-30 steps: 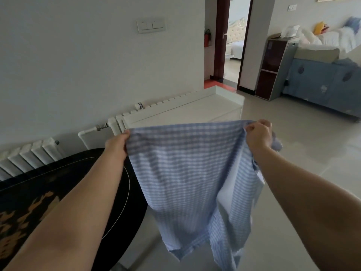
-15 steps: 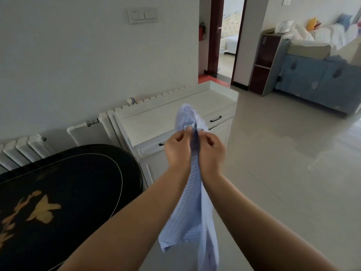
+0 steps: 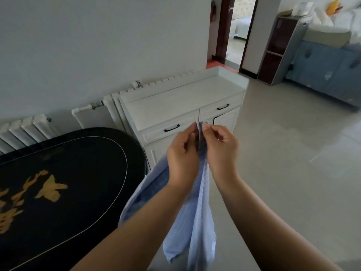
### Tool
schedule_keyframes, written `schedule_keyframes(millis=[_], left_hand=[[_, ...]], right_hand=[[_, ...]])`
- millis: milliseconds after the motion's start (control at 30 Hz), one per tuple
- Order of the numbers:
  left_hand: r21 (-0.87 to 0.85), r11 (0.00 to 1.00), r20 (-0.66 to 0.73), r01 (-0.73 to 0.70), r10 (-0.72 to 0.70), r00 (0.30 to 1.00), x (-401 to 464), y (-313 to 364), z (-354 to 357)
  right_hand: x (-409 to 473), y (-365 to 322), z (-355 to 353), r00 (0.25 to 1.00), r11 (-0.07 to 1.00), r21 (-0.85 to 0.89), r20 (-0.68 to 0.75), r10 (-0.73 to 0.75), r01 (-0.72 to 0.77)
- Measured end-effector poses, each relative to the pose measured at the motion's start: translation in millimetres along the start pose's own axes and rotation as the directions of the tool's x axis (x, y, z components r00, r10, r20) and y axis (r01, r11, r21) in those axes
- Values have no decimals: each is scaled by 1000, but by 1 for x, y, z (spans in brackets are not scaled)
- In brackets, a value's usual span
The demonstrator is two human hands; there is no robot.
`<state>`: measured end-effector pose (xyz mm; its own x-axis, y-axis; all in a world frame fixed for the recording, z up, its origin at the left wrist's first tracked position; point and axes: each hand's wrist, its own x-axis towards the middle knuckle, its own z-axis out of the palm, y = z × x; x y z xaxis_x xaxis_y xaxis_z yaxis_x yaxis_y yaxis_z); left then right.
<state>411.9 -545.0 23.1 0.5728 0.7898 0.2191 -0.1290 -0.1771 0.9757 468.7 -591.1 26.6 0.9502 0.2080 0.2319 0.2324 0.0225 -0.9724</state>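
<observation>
A light blue checked shirt (image 3: 197,222) hangs folded lengthwise in front of me. My left hand (image 3: 182,155) and my right hand (image 3: 221,151) are side by side at its top edge, and each pinches the fabric between thumb and fingers. The cloth drops straight down between my forearms, and one loose part spreads to the left behind my left arm. The shirt's lower end hangs free above the floor.
A black oval table (image 3: 64,188) with gold inlay fills the lower left. A white cabinet (image 3: 181,106) with two drawers stands ahead against the wall, radiators (image 3: 27,128) beside it. Tiled floor (image 3: 293,173) spreads to the right toward a blue sofa (image 3: 328,69) and a doorway (image 3: 238,26).
A second ago my hands held the shirt spread wide. They came together and folded it in half. Since then both hands have lowered slightly with the shirt.
</observation>
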Motion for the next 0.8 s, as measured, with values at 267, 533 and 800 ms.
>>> schedule_keyframes(millis=[267,533,800], left_hand=[[39,965,76,-261,258,963,9,8,-24],[-33,981,188,-191,193,963,8,8,-31],[-48,968,288,-248,251,924,18,13,-45]], right_hand=[[-16,-30,-12,954,946,201,214,211,-254],[-25,-40,-21,896,855,301,283,343,-423],[-32,-34,-22,832,788,333,411,372,-517]])
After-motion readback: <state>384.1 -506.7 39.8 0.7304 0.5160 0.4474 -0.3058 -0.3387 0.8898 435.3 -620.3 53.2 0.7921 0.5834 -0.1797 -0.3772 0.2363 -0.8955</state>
